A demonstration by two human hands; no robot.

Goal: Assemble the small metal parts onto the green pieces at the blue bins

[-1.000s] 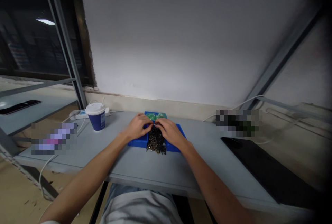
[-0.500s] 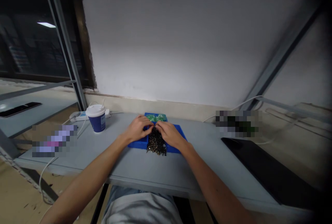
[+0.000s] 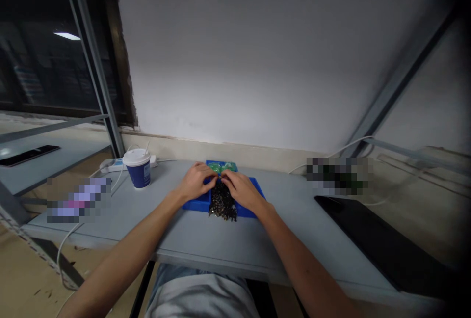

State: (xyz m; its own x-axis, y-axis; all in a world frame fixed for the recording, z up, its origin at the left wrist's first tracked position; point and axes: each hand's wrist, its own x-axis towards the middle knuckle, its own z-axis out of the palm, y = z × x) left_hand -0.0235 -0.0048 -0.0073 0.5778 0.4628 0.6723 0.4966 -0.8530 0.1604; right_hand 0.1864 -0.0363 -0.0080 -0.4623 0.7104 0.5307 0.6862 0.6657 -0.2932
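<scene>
My left hand (image 3: 198, 180) and my right hand (image 3: 237, 188) meet fingertip to fingertip above a heap of small dark, brassy metal pieces (image 3: 222, 203). The fingers of both are pinched together; whatever sits between them is too small to name. Blue plastic bins (image 3: 196, 205) lie under and beside the hands, one on each side of the heap, which spreads forward onto the table. Just behind the fingertips, a further blue bin holds something green in clear plastic (image 3: 222, 166).
A blue paper cup (image 3: 140, 175) with a white lid stands at left, before a white power strip (image 3: 110, 165). A black flat panel (image 3: 379, 244) lies at right on the grey table (image 3: 221, 242). A phone (image 3: 29, 155) rests on the left shelf.
The fingertips have shifted slightly against each other at the pinch. Both hands stay over the heap, and the bins and cup keep their places.
</scene>
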